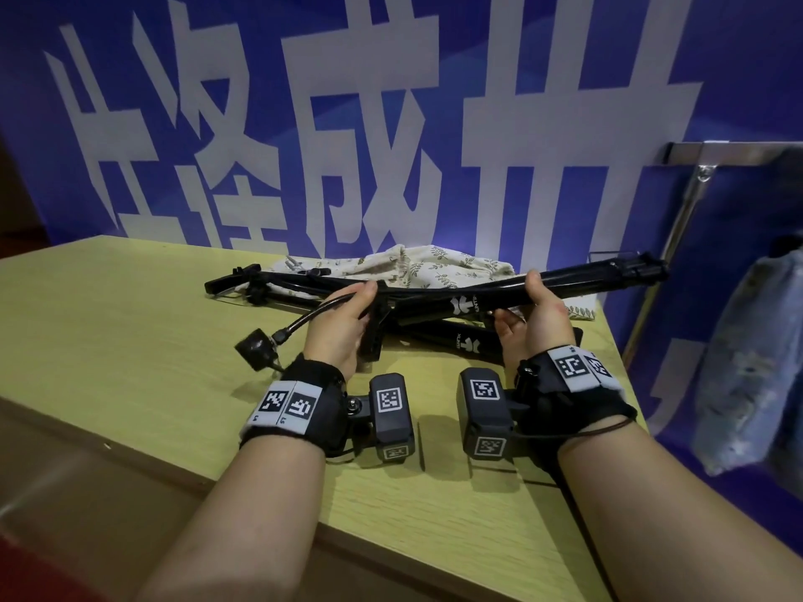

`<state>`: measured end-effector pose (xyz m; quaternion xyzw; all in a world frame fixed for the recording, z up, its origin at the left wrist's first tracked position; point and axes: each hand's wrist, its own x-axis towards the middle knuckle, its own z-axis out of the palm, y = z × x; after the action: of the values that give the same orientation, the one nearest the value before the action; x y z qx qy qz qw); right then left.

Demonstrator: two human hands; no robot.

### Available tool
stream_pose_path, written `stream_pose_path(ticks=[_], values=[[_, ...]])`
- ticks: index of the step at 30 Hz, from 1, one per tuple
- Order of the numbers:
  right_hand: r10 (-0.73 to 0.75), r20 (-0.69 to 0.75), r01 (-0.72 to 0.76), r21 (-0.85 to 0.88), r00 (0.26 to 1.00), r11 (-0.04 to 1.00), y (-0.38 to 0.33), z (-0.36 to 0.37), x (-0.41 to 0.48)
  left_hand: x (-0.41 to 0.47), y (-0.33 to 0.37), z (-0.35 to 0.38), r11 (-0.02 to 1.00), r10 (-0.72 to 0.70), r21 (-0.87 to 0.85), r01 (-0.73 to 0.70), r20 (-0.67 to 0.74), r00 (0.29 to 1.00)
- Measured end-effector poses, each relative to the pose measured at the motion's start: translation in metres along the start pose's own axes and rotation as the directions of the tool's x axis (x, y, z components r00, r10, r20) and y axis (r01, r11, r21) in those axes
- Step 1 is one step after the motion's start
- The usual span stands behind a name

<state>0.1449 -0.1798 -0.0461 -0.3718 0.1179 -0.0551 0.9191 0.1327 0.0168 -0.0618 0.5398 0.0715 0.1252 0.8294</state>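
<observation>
Bare tabletop (130,341) lay open left of the black stand (426,295) — behind it, a leaf-print bag (434,260) and the blue wall (26,80) blocked passage; a metal rail (691,202) hemmed the right.

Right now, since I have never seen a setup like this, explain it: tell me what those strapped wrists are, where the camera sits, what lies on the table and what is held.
No machine: these are a person's two bare hands. The picture comes from a camera worn on the head, looking down. Each wrist wears a black band with square printed markers and a small black box. The left hand and right hand grip a long black stand, seemingly folded, over the yellow table. Behind it lies a leaf-print cloth bag; a bendy black cable with a round head rests at the left.
</observation>
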Motion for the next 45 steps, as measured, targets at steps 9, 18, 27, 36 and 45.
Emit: stream_pose_path(ticks=[9, 18, 27, 36, 45], values=[[-0.013, 0.108, 0.029, -0.147, 0.994, 0.989, 0.002, 0.004, -0.009, 0.003, 0.0, -0.001, 0.998, -0.002, -0.064, -0.002, -0.063, 0.998], [-0.03, 0.04, 0.037, -0.181, 0.999, 0.983, 0.001, 0.006, -0.013, 0.005, 0.0, -0.004, 0.999, 0.01, -0.046, -0.01, 0.002, 1.0], [-0.035, -0.017, 0.032, -0.169, 0.999, 0.985, 0.001, 0.008, -0.014, -0.001, 0.002, 0.0, 1.0, 0.011, -0.022, -0.011, 0.002, 1.0], [-0.037, 0.022, 0.04, -0.172, 0.999, 0.984, 0.001, 0.009, -0.016, 0.001, 0.002, -0.002, 1.0, 0.009, 0.005, -0.009, -0.027, 1.0], [-0.048, 0.034, 0.054, -0.188, 0.998, 0.981, 0.001, 0.009, -0.018, -0.005, 0.005, 0.003, 0.99, 0.044, -0.134, -0.052, -0.061, 0.997]])
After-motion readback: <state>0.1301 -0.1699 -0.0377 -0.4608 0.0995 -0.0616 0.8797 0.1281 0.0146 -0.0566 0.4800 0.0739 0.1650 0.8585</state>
